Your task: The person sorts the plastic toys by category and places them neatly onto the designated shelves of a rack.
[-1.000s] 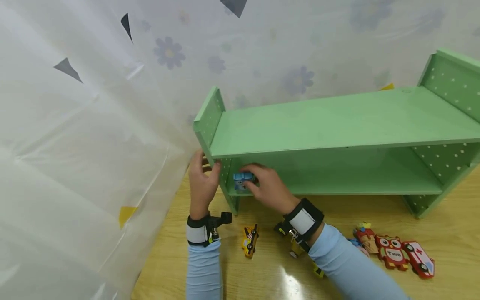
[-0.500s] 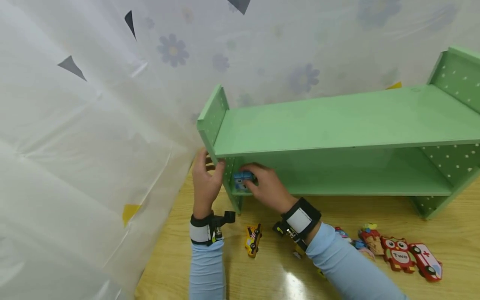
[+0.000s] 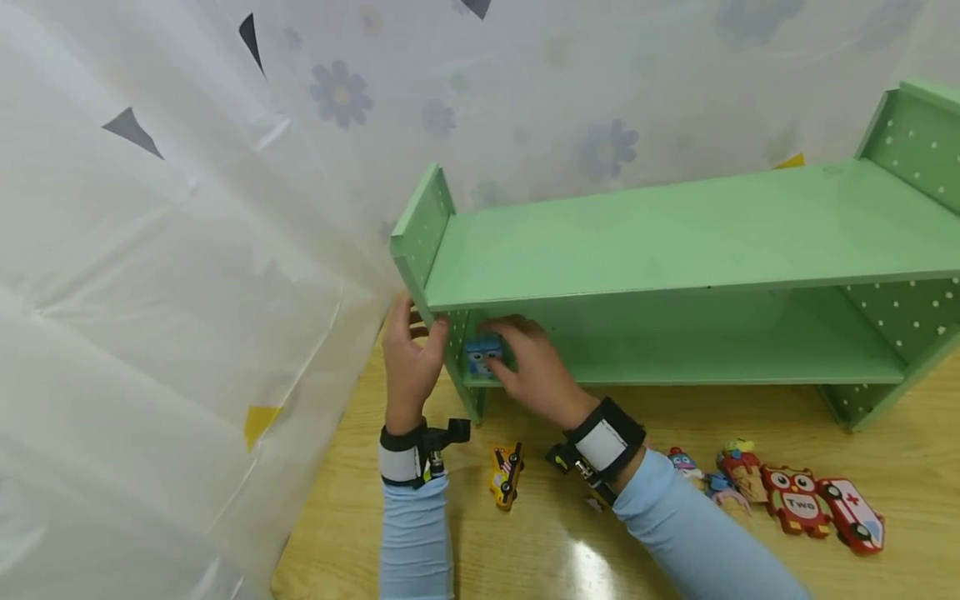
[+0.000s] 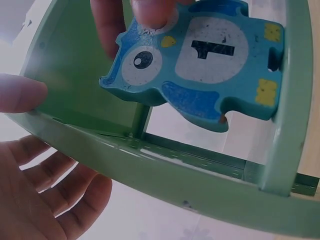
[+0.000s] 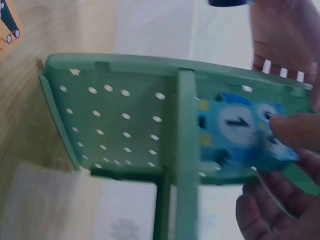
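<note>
A blue toy owl [image 3: 477, 357] with a white belly marked 1 stands upright at the left end of the green shelf's [image 3: 660, 242] lower board. My right hand [image 3: 542, 373] pinches its head, thumb on the face and fingers behind. In the left wrist view the feet of the owl [image 4: 212, 52] meet the board. My left hand [image 3: 412, 367] grips the shelf's left side panel [image 5: 117, 112], thumb inside and fingers outside. The right wrist view shows the right thumb [image 5: 295, 130] over the owl's eye.
A yellow toy truck [image 3: 506, 475] lies on the wooden table [image 3: 352, 508] below the shelf's left end. To the right are a red owl [image 3: 797, 500], a toy ambulance [image 3: 852, 512] and several small toys. A plastic sheet [image 3: 172, 333] hangs at the left.
The toy owl's face has come more into sight, and the right fingers sit slightly higher behind its head. The left hand keeps its place on the side panel. The head view has shifted a little.
</note>
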A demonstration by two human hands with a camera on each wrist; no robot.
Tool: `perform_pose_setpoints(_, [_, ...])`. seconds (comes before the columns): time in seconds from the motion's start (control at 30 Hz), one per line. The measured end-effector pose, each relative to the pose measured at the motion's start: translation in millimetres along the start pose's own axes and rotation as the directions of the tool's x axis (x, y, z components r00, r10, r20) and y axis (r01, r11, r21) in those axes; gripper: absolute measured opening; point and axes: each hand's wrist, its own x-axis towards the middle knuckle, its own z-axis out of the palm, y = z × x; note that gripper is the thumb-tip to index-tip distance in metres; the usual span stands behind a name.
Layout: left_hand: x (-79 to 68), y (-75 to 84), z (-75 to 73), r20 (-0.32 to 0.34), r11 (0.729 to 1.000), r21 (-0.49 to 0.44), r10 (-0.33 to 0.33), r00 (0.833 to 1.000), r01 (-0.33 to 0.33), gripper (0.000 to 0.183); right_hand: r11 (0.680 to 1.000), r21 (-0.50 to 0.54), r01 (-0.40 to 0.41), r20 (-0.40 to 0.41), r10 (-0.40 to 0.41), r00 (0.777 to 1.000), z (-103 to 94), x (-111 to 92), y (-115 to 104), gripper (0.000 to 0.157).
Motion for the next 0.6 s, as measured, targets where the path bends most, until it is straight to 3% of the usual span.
perform_pose_setpoints(0.23, [2.5,0.2,-1.0,0.001,1.000,0.009,-0.003,1.000,0.003,0.038,0.996,-0.083,0.014,-0.129,-0.025,0.991,-43.0,-27.3,-5.0,0.042])
perform_pose_setpoints(0.4, [4.2,3.9,-6.5,-0.010,1.000,0.016,0.003,1.000,-0.003,0.036,0.991,-0.132,0.034,-0.134,-0.052,0.990,-78.1,-54.1,0.0,0.034])
perform_pose_setpoints(0.6, [4.1,0.0,-5.8,-0.014,0.999,0.039,-0.001,1.000,0.002,0.036,0.973,-0.226,-0.036,-0.155,0.001,0.988,-121.0,-99.9,18.1,0.036])
